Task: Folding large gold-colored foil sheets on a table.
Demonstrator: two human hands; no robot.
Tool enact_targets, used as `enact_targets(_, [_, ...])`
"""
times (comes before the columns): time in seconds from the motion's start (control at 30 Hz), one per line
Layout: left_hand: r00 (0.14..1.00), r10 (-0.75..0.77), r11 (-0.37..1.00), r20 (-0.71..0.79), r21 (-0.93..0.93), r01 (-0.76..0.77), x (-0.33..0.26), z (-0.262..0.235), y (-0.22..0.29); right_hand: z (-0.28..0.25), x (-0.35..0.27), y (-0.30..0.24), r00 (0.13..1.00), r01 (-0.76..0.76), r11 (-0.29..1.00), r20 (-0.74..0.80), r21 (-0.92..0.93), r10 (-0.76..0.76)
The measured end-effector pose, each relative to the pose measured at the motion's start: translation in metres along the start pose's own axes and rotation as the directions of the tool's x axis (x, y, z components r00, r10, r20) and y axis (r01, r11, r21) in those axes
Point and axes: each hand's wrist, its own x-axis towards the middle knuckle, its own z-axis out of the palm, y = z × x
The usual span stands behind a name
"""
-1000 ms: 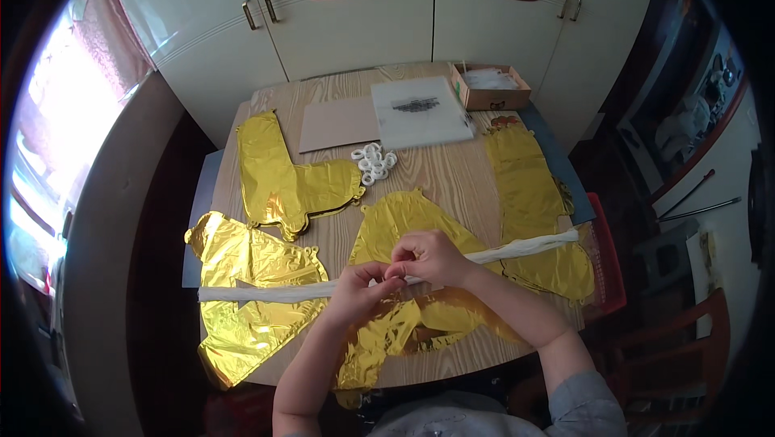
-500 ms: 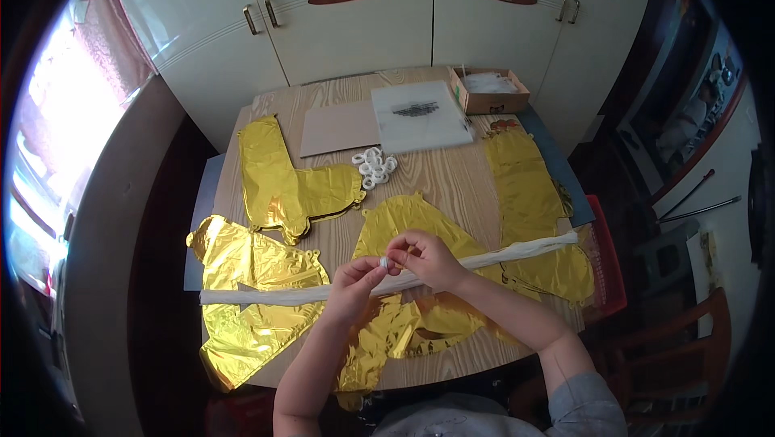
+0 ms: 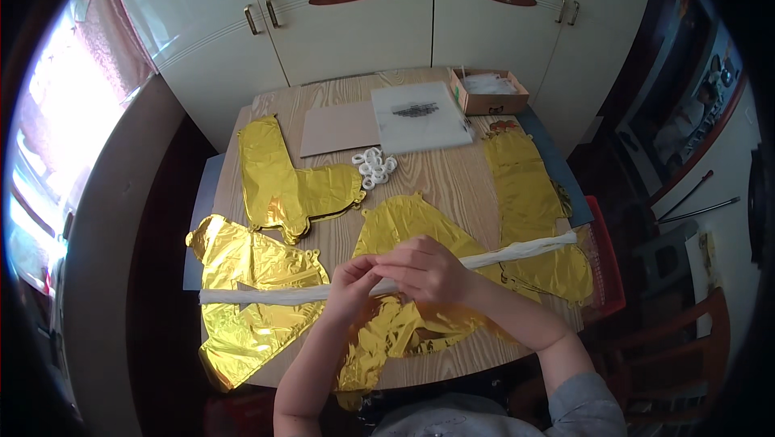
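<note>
My left hand (image 3: 352, 285) and my right hand (image 3: 426, 268) meet above the table's near middle, fingertips pinched together. A small white roll or ring showed between them a moment ago; the fingers now cover it. Beneath my hands a long white bundle of thin strands (image 3: 517, 254) runs across the table. Under that bundle lie flat gold foil balloons, one in the middle (image 3: 408, 223), one on the left (image 3: 258, 255) and one on the right (image 3: 557, 271). Farther off, small white rings (image 3: 375, 168) sit in a pile.
Another gold foil balloon (image 3: 270, 182) lies at the far left. Toward the back are a beige board (image 3: 339, 128), a translucent plastic sheet (image 3: 424, 134) and a cardboard box (image 3: 492, 102) with white contents. A red basket (image 3: 607, 263) stands off the right edge, near a wooden chair (image 3: 710, 332).
My right hand has turned and closed in over the left fingertips, covering the small white thing that showed before. The table items have not moved.
</note>
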Motion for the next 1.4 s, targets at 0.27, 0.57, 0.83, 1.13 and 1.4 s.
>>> enact_targets(0.27, [0.997, -0.078, 0.993, -0.012, 0.09, 0.079, -0.003, 0.012, 0.015, -0.002, -0.004, 0.016, 0.844, -0.523, 0.829, 0.25, 0.196, 0.474])
enact_targets(0.57, [0.996, -0.082, 0.996, 0.018, -0.021, 0.083, -0.003, 0.006, 0.012, -0.004, 0.004, 0.009, 0.951, -0.306, 0.93, 0.11, 0.203, 0.289])
enact_targets(0.83, [0.997, -0.055, 0.996, 0.048, 0.067, 0.052, -0.003, 0.003, 0.007, 0.004, -0.002, 0.014, 0.87, -0.493, 0.845, 0.131, 0.207, 0.475])
enact_targets(1.13, [0.999, -0.023, 0.983, 0.047, -0.182, 0.031, -0.004, 0.002, 0.004, 0.018, -0.011, 0.008, 0.606, -0.747, 0.318, 0.401, 0.584, 0.687])
enact_targets(1.4, [0.999, -0.018, 0.937, -0.032, -0.349, 0.006, 0.002, -0.006, -0.007, 0.017, -0.005, 0.001, 0.824, -0.545, 0.808, -0.035, 0.225, 0.565])
